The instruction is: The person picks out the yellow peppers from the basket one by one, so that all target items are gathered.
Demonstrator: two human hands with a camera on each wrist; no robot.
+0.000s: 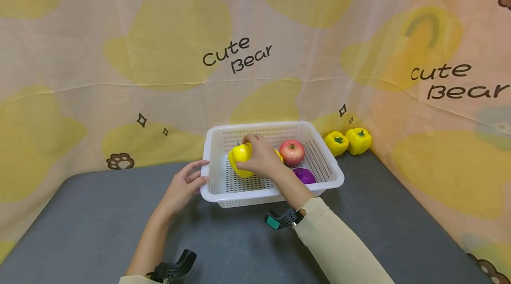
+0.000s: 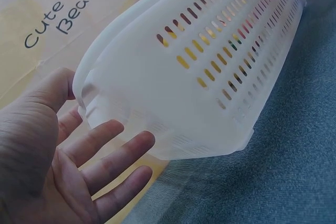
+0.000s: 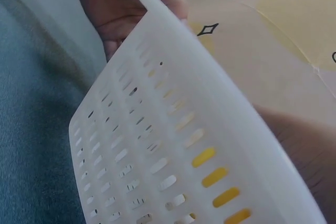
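Right hand (image 1: 260, 156): fingers and thumb curled round a yellow bell pepper (image 1: 238, 158), inside the white basket (image 1: 247, 197) toward its left end; whether the pepper touches the basket floor cannot be told. Left hand (image 1: 183, 185): thumb and a finger hold the basket's left rim, the other fingers spread and extended. Basket, other contents: apple (image 1: 292, 152) near the back right corner; purple item (image 1: 305, 175) by the front edge, right half, partly hidden; another yellow item (image 1: 281, 156) mostly behind the right hand, identity unclear. Right wrist view: basket wall blocks the grasp, yellow only through slots. Outside: two yellow peppers (image 1: 359, 141) at the grey table's (image 1: 100, 226) far right corner. Printed "cute Bear" cloth (image 1: 159, 53) lines back and right side.
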